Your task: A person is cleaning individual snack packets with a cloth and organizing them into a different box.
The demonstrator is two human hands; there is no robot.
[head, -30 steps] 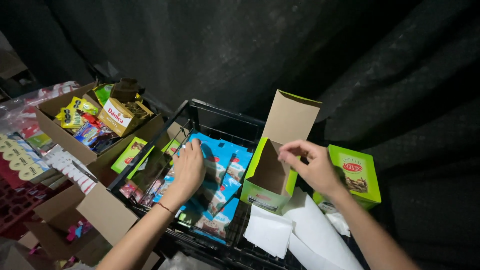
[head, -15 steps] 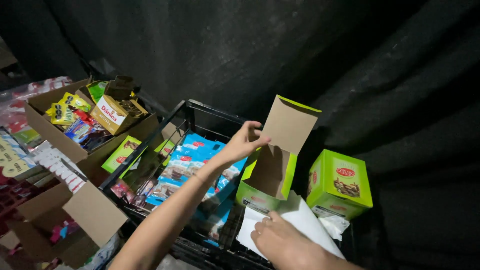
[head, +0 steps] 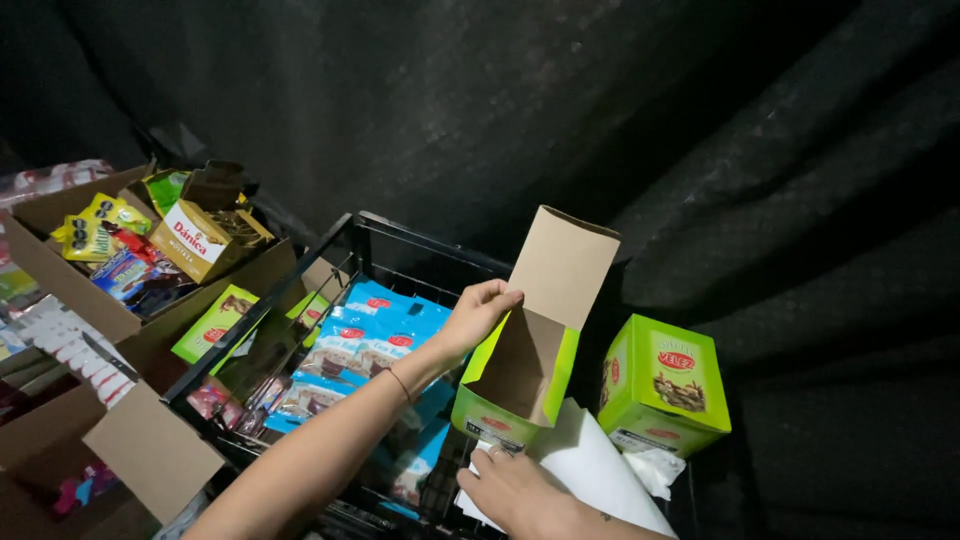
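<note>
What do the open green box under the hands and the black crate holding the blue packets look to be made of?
Open green box: looks like thin cardboard, with a raw brown matte inside, printed green outside and a creased flap. Black crate: thin dark bars forming a grid, probably coated wire or moulded plastic; too dark to settle. Blue packets: glossy film that catches the light, likely plastic.

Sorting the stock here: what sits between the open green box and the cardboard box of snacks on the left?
Blue packets in a black wire basket, seen from the head camera.
</note>
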